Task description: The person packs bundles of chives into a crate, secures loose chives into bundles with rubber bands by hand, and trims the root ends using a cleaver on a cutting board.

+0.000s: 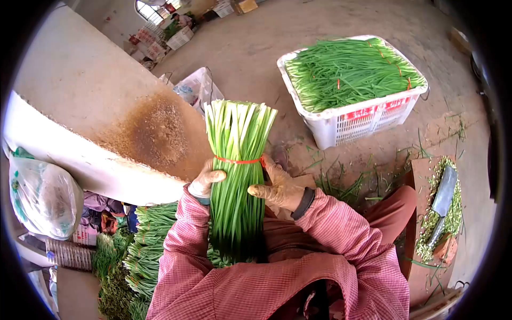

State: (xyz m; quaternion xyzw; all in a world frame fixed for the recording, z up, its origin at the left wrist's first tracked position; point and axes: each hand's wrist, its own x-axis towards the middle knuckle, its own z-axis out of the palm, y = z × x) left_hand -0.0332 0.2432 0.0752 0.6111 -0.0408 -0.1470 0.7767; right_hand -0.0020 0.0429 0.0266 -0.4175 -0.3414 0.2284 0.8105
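A tall bundle of garlic chives (240, 160) stands upright in front of me, pale cut ends at the top and green leaves below. An orange-red band (237, 160) circles it in its upper part. My left hand (205, 180), gloved, grips the bundle's left side, thumb in front and fingers mostly hidden. On the right side my right hand (278, 188), in a soiled glove, holds the bundle beside the band, its thumb pointing across the leaves. The lower leaf ends hang in shadow near my lap.
A white crate (346, 114) full of banded chives stands ahead right. At right, a cleaver (444, 192) lies among trimmings on a board (421, 178). A pale slab (80, 69) with a brown patch is at left. More chives (152, 248) and a plastic bag (45, 200) lie lower left.
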